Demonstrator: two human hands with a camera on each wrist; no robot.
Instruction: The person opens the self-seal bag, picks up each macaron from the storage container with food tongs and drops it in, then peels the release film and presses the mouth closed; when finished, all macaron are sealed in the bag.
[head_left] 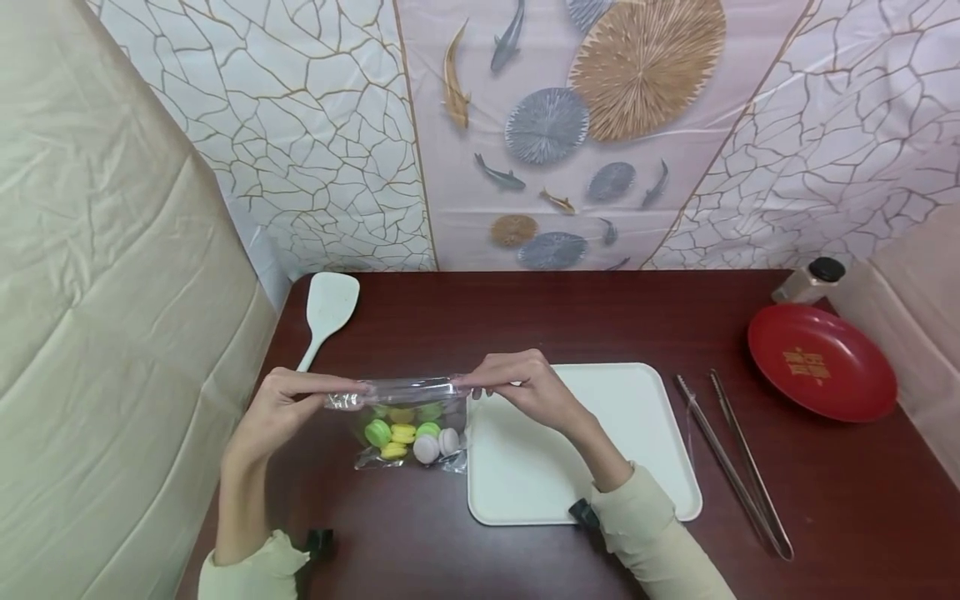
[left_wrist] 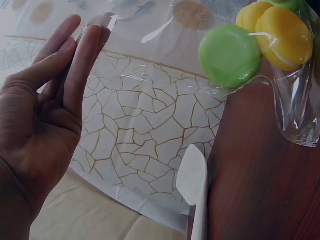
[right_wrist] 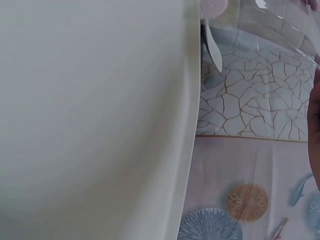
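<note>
A transparent plastic bag [head_left: 412, 388] hangs upright between my two hands, its top edge stretched level. My left hand [head_left: 258, 421] pinches the top left corner between thumb and fingers. At the top right corner, my right hand [head_left: 536, 392] pinches the film in the same way. Inside the bag lie several macarons: green [head_left: 378, 432], yellow [head_left: 403, 434] and pale lilac [head_left: 426, 449]. In the left wrist view, a green macaron [left_wrist: 230, 56] and a yellow macaron [left_wrist: 285, 37] show through the film beside my hand [left_wrist: 47, 95].
A white tray [head_left: 525, 483] lies under my right forearm, just right of the bag. Metal tongs [head_left: 738, 475] rest farther right, with a red plate [head_left: 855, 350] and a black-lidded jar [head_left: 804, 283] behind. A white spatula [head_left: 330, 304] lies at the table's back left.
</note>
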